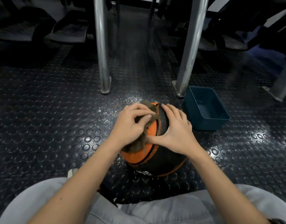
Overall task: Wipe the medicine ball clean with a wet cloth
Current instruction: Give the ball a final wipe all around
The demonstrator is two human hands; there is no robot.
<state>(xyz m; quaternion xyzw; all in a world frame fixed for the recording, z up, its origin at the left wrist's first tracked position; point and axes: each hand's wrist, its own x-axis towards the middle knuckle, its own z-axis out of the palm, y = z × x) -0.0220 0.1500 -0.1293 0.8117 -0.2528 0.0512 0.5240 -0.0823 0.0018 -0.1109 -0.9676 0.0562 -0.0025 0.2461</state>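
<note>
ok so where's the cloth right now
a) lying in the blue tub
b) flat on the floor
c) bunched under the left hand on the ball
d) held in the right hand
c: the left hand grips the brown cloth against the medicine ball, while the right hand rests spread on the ball, holding nothing.

An orange-and-black medicine ball (156,157) is seen just below frame centre; a crumpled brownish cloth (136,147) is draped over its upper left side, touching it.
</note>
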